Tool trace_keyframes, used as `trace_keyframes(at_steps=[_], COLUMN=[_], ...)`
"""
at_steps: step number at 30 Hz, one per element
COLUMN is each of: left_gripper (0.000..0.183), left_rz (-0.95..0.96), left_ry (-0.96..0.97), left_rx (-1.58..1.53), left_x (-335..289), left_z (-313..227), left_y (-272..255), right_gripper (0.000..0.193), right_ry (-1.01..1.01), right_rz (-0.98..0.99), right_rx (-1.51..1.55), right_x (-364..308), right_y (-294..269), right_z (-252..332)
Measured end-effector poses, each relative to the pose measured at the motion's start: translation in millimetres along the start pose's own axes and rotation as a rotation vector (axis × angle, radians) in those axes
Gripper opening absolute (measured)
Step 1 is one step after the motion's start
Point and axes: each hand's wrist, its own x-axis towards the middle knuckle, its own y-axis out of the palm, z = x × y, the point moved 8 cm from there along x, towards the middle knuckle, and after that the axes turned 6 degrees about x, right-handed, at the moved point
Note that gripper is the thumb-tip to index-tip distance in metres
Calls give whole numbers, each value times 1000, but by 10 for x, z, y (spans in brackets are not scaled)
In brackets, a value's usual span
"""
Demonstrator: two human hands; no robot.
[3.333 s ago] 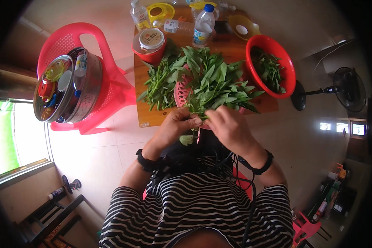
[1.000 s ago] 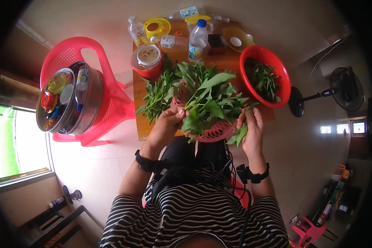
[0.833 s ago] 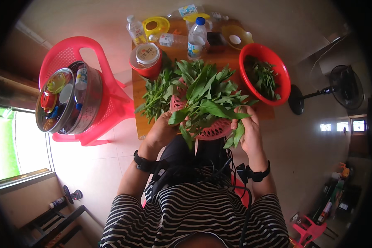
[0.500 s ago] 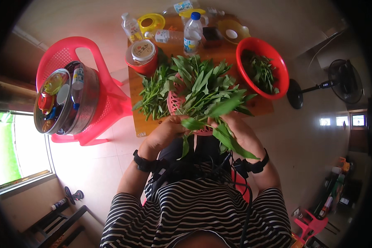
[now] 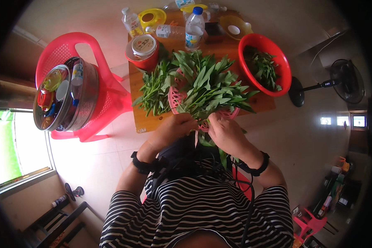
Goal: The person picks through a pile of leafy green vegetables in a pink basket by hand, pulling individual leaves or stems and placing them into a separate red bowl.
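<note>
A pink openwork basket (image 5: 174, 98) stands at the table's near edge, heaped with long-leaved greens (image 5: 208, 80) that look like water spinach. Over its near rim my left hand (image 5: 180, 125) and my right hand (image 5: 226, 131) are close together, fingers pinched. Between them they hold a leafy green stem (image 5: 205, 139), whose leaves hang below the hands toward my lap. My fingers partly cover the stem. Left of the basket, a loose pile of trimmed-looking stems (image 5: 153, 90) lies on the wooden table (image 5: 146, 122). A red basin (image 5: 283, 78) with more leaves sits at the right.
At the back are a blue-capped bottle (image 5: 194, 31), a red container with a white-lidded tub (image 5: 144, 45), and other bottles and yellow items. Left of the table, a pink chair (image 5: 107, 93) bears metal pots (image 5: 87, 97). A black fan (image 5: 346, 80) stands at the right.
My hands have drawn in closer together above the basket's near rim. The leafy stem, spread out above my wrists before, now hangs lower and is mostly behind my hands.
</note>
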Motion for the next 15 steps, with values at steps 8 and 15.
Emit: trace_keyframes(at_steps=[8, 15], left_gripper=[17, 15], left_rz=[-499, -1199], left_ry=[86, 192], left_rx=[-240, 941], left_x=[-154, 91], left_z=[32, 447], left_y=[-578, -1447], right_gripper=[21, 22], right_ry=[336, 309], right_rz=[-383, -379], right_rx=[788, 659], right_x=[-18, -212], right_y=[-501, -425], right_z=[-612, -712])
